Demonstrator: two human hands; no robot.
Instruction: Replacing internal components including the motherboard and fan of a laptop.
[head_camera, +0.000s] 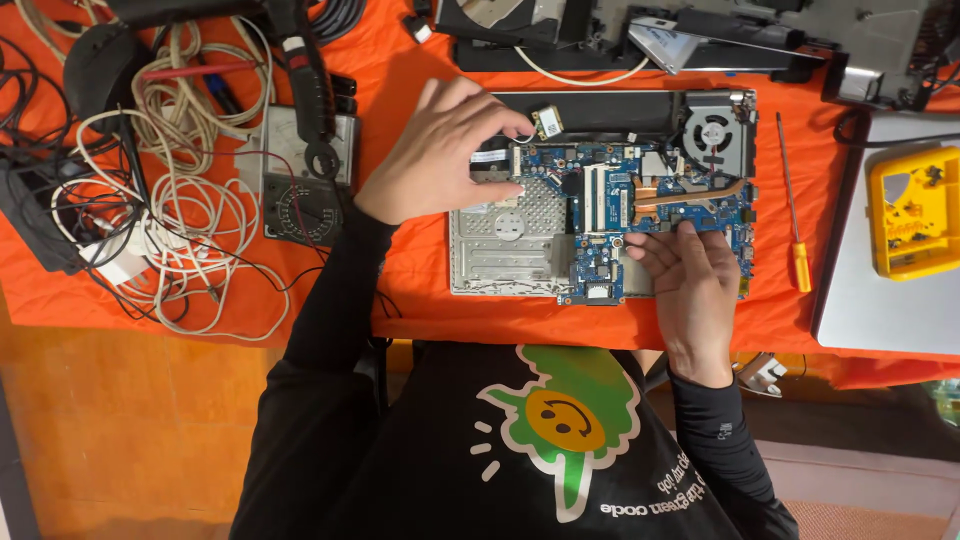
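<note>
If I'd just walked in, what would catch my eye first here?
Likely the opened laptop mid-table on the orange cloth, its blue circuit board and fan bare. The left hand pinches a small card at its top edge; the right hand rests on its lower right. A cable tangle sprawls far left.

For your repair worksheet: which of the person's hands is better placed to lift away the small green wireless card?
Left. The left hand already pinches the small green wireless card at its fingertips, while the right hand rests on the blue laptop motherboard.
</note>
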